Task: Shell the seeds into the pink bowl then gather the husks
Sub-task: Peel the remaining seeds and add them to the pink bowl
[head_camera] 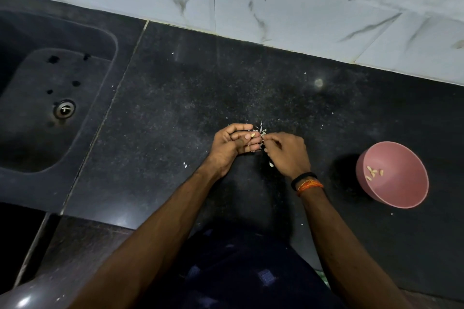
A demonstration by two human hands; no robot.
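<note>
1. While both forearms reach in over a dark speckled tabletop [175,98], the person's two hands meet near its middle, fingertips nearly touching.
2. The left hand [234,144] lies palm-up with its fingers curled inward, a pale seed [255,135] pinched at the fingertips; the seed's long axis runs roughly left to right, pointing toward the other hand.
3. The right hand [287,154], back of the hand to the camera, has its fingers drawn together and pinches a small whitish piece at the tips, just beside the left hand's seed; what exactly it holds is too small to tell.
4. A black band and an orange thread [308,184] circle the right wrist.
5. Pale husks [259,129] lie scattered on the tabletop just beyond the fingertips, with a few stray flecks farther off.
6. The pink bowl [411,190] sits upright on the tabletop to the right, well apart from the hands, its mouth seen tilted toward the camera.
7. A few shelled kernels [374,172] rest inside on the bowl's left wall, lying at mixed angles.
8. A dark sink [30,148] with a metal drain [64,109] lies at left; white marbled wall tiles [276,7] run along the back.
</note>
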